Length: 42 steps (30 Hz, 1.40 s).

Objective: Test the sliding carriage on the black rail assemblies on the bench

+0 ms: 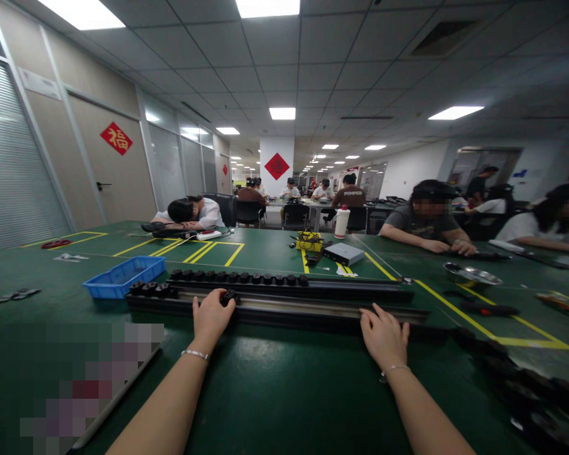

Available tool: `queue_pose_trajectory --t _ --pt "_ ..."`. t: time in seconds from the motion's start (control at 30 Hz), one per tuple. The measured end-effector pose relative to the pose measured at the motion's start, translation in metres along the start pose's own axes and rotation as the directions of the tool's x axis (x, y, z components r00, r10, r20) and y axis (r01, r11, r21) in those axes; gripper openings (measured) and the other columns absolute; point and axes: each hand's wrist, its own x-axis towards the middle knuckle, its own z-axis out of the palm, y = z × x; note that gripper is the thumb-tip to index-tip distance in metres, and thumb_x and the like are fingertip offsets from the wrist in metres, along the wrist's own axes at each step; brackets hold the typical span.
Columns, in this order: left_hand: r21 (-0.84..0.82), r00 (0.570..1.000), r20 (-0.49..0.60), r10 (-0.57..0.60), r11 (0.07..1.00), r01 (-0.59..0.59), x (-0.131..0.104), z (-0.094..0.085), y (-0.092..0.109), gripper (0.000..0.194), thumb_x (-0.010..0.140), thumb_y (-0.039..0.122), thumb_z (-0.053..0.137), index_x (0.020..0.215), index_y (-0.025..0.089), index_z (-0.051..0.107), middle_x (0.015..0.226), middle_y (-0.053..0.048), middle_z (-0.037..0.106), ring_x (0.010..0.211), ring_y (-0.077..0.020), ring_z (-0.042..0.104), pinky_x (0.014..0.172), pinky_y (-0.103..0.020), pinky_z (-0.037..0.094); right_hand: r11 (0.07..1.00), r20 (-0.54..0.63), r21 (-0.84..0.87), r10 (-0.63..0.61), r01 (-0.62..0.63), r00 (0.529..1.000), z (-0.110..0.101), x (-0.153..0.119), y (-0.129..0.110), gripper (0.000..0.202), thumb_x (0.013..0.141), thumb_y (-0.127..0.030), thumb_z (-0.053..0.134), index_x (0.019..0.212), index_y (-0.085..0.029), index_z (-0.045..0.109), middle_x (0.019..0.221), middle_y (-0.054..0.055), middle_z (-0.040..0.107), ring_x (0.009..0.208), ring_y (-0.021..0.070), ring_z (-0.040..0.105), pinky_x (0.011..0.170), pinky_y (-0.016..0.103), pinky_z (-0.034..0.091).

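Note:
Two long black rails lie side by side across the green table in front of me. My left hand (212,321) is closed around a small black knob-like part (230,296) over the near rail (294,307), left of its middle. My right hand (383,336) rests its stretched, parted fingers on the right portion of that same rail. Several similar black parts (149,289) sit at the near rail's left end. Along the far rail (360,291) runs a row of more such parts (244,277).
A blue tray (123,278) stands left of the rails. Beyond them are a grey box (344,254), a yellow object with cables (309,241) and a white bottle (342,222). A metal bowl (473,274) and dark parts (516,379) lie right. Other people sit around the table.

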Motion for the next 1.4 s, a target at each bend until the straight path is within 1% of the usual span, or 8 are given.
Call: queue_pose_trajectory --t 0.17,0.3,0.37,0.43,0.63,1.0,1.23,1.4 --pt "0.053 1.0 -0.023 0.012 0.999 -0.011 -0.001 0.002 0.0 0.035 0.078 0.037 0.048 0.107 0.02 0.058 0.105 -0.006 0.067 0.1 -0.0237 0.059 0.107 -0.05 0.017 1.0 -0.057 -0.006 -0.006 0.006 0.998 0.003 -0.001 0.0 0.048 0.087 -0.038 0.024 0.111 -0.028 0.064 0.135 0.005 0.048 0.124 0.0234 0.038 0.105 0.058 0.014" --pt "0.159 0.997 -0.07 0.033 0.987 -0.021 0.0 0.007 -0.003 0.054 0.079 0.044 0.049 0.122 0.013 0.052 0.127 -0.013 0.055 0.118 -0.0268 0.048 0.106 -0.045 0.024 1.0 -0.053 -0.001 -0.009 0.009 0.999 0.004 -0.001 0.0 0.048 0.087 -0.039 0.024 0.11 -0.028 0.064 0.134 0.005 0.048 0.124 0.0239 0.038 0.104 0.058 0.015" --pt "0.209 0.997 -0.037 0.061 0.977 -0.052 0.0 0.009 -0.005 0.055 0.081 0.048 0.046 0.123 0.014 0.053 0.134 -0.012 0.049 0.126 -0.028 0.039 0.107 -0.046 0.022 1.0 -0.046 0.006 -0.013 0.013 0.999 0.004 -0.001 0.001 0.048 0.087 -0.04 0.025 0.111 -0.028 0.064 0.134 0.005 0.048 0.124 0.0242 0.037 0.104 0.058 0.015" --pt "0.235 0.997 0.01 0.078 0.969 -0.078 0.0 0.009 -0.007 0.051 0.083 0.05 0.042 0.121 0.017 0.056 0.134 -0.008 0.05 0.128 -0.028 0.036 0.107 -0.049 0.019 1.0 -0.042 0.012 -0.011 0.012 0.999 0.004 -0.001 0.001 0.048 0.087 -0.04 0.024 0.111 -0.028 0.064 0.135 0.004 0.048 0.124 0.0244 0.037 0.105 0.058 0.014" --pt "0.263 0.995 0.028 0.093 0.96 -0.098 -0.002 0.004 -0.005 0.044 0.085 0.049 0.04 0.118 0.026 0.059 0.132 -0.004 0.052 0.122 -0.0256 0.043 0.107 -0.048 0.021 1.0 -0.018 0.007 -0.001 0.002 1.0 0.003 0.0 0.001 0.05 0.087 -0.04 0.023 0.113 -0.028 0.063 0.136 0.005 0.047 0.125 0.0252 0.035 0.105 0.057 0.013" --pt "0.289 0.988 0.092 0.122 0.946 -0.144 -0.001 0.0 -0.006 0.044 0.087 0.052 0.037 0.119 0.03 0.058 0.134 -0.004 0.05 0.122 -0.0252 0.043 0.105 -0.048 0.023 1.0 -0.003 0.016 0.003 -0.003 1.0 0.0 -0.001 -0.001 0.05 0.087 -0.041 0.023 0.113 -0.028 0.063 0.136 0.005 0.047 0.125 0.0252 0.036 0.105 0.057 0.013" --pt "0.296 0.983 0.112 0.145 0.939 -0.172 -0.003 -0.002 -0.004 0.045 0.087 0.054 0.035 0.119 0.032 0.058 0.135 -0.003 0.049 0.121 -0.026 0.044 0.105 -0.05 0.021 1.0 -0.037 0.005 0.0 0.0 0.999 0.0 -0.003 -0.002 0.048 0.087 -0.039 0.025 0.112 -0.028 0.064 0.135 0.004 0.048 0.124 0.0244 0.037 0.105 0.057 0.014" --pt "0.291 0.983 0.123 0.139 0.941 -0.17 -0.003 -0.002 -0.004 0.044 0.088 0.054 0.036 0.119 0.033 0.057 0.135 -0.004 0.049 0.122 -0.026 0.043 0.104 -0.052 0.021 1.0 -0.005 0.006 0.0 0.0 1.0 -0.001 -0.002 -0.002 0.049 0.087 -0.04 0.024 0.113 -0.027 0.063 0.136 0.005 0.046 0.125 0.0251 0.036 0.105 0.058 0.014"
